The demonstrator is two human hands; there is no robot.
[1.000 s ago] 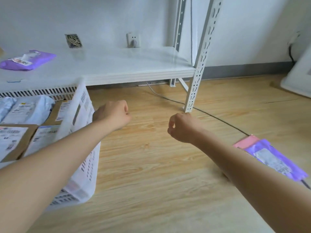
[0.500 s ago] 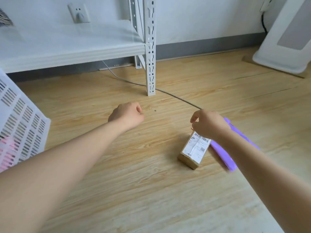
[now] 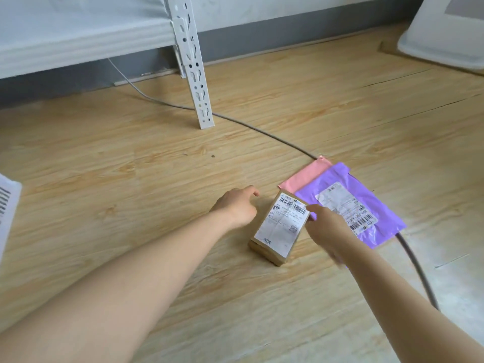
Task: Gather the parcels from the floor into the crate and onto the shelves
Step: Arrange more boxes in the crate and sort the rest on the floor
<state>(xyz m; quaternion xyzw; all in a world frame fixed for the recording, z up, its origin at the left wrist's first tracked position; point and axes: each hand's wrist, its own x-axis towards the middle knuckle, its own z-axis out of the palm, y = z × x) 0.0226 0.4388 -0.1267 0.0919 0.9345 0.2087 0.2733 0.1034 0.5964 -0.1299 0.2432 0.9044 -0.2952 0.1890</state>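
A small brown cardboard box [image 3: 278, 226] with a white shipping label lies on the wooden floor. A purple mailer bag [image 3: 366, 205] lies just right of it, overlapping a pink mailer [image 3: 306, 174]. My left hand [image 3: 235, 206] hovers just left of the box with its fingers stretched toward it, holding nothing. My right hand [image 3: 324, 227] reaches in from the right, its fingertips at the box's right edge and partly over the purple bag. A corner of the white slatted crate [image 3: 7, 205] shows at the left edge. The white shelf [image 3: 78, 35] runs along the top left.
The shelf's perforated white post [image 3: 195, 66] stands on the floor behind the parcels. A grey cable [image 3: 262, 129] runs from under the shelf, beneath the mailers and on to the right. A white appliance base [image 3: 445, 38] sits at the top right.
My view has swung right and down, leaving the crate almost out of frame. Both hands dropped toward the brown box and loosened from fists; the purple and pink mailers now show fully.
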